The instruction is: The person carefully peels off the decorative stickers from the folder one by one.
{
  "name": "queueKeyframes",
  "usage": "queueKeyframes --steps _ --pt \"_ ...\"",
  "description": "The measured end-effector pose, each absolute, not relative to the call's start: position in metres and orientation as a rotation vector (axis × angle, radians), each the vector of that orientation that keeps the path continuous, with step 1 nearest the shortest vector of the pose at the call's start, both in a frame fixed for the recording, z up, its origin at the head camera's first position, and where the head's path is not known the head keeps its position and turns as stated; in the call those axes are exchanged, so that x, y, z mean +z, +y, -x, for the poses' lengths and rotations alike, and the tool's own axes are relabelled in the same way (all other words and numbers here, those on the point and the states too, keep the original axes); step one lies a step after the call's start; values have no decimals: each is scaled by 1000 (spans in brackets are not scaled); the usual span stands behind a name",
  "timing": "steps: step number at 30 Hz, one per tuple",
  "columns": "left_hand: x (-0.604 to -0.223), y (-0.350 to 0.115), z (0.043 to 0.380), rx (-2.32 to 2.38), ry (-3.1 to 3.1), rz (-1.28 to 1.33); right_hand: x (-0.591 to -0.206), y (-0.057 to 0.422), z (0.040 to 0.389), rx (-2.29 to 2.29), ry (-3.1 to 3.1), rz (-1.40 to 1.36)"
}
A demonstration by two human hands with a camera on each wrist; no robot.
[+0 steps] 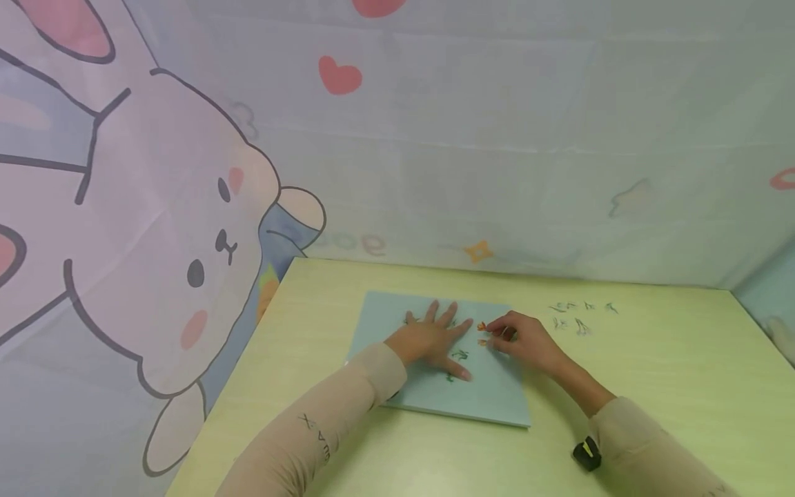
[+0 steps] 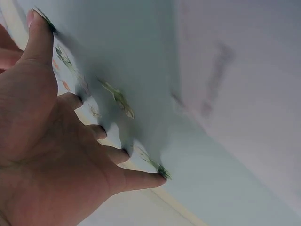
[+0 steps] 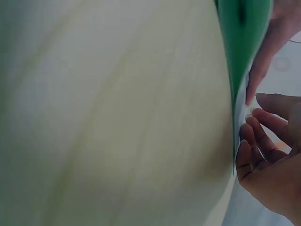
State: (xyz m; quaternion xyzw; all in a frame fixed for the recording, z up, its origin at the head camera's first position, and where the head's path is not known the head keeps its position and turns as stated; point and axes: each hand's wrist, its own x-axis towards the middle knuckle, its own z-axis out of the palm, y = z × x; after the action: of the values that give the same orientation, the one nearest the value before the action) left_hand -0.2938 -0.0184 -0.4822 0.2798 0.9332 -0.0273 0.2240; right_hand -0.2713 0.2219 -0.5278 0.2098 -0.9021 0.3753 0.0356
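Note:
A light blue flat pad (image 1: 422,397) lies on the table, with small green plant cutouts (image 1: 459,355) spread over it. On top of it rests my left hand (image 1: 428,342), fingers spread wide. In the left wrist view its little fingertip touches a green sprig (image 2: 162,172), and its thumb tip is at another sprig (image 2: 44,20). A further leafy stem (image 2: 117,98) lies beyond the fingers. My right hand (image 1: 528,342) is over the pad's right side, thumb and index fingertips apart at two small orange flower cutouts (image 1: 481,326). Its other fingers are bent.
More small plant cutouts (image 1: 580,324) lie on the table (image 1: 671,373) right of the pad. Behind it hangs a fabric backdrop (image 1: 497,138) with a printed rabbit. A small black device (image 1: 586,454) is at the right sleeve. A green curved surface (image 3: 244,42) shows at the pad's edge.

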Motion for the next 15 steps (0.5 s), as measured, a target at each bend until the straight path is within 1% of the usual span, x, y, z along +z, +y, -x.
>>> queueKeyframes --steps 7,15 --pt "-484 -20 294 -86 2578 -796 -529 214 273 984 -2774 -740" --pt "-486 -20 295 -98 2584 -798 -528 211 275 934 -2790 -730"
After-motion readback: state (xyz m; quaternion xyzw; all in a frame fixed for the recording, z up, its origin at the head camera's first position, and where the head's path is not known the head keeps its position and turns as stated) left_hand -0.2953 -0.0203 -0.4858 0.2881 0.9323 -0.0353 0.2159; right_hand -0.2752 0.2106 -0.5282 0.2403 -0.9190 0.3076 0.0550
